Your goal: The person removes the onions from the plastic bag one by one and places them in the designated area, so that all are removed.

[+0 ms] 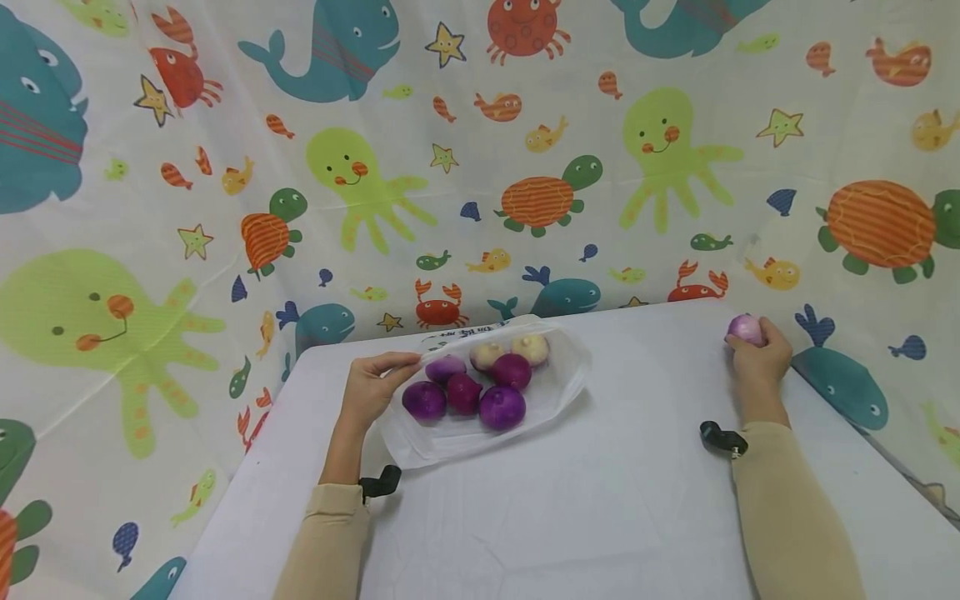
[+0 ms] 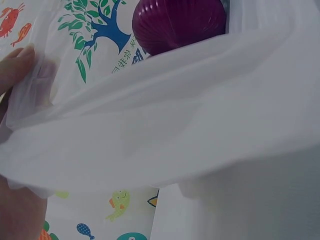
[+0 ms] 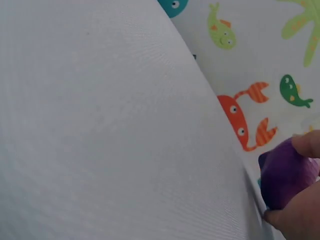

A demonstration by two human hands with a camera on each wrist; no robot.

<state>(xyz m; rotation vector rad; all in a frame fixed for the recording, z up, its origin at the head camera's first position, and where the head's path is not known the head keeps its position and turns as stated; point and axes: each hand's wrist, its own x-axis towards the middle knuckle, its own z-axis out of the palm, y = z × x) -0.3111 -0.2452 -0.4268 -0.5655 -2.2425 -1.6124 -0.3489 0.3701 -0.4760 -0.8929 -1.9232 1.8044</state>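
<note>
In the head view, my left hand [image 1: 369,390] pinches the left edge of a white plastic bag [image 1: 435,448], which lies spread open on the table. Several purple onions [image 1: 502,407] rest in the bag, two of them showing pale, whitish sides [image 1: 531,348]. A blue and green tree print and a dark purple onion [image 2: 180,22] show past the bag's raised edge [image 2: 125,140] in the left wrist view. Far to the right, my right hand [image 1: 765,358] grips a single purple onion [image 1: 745,328] between thumb and fingers, near the table's right edge.
A white-covered table [image 1: 585,500] extends under both arms. Behind it and along its sides hangs a curtain [image 1: 465,133] printed with sea animals. Each wrist carries a small black camera, one on the left [image 1: 381,482] and one on the right [image 1: 723,439].
</note>
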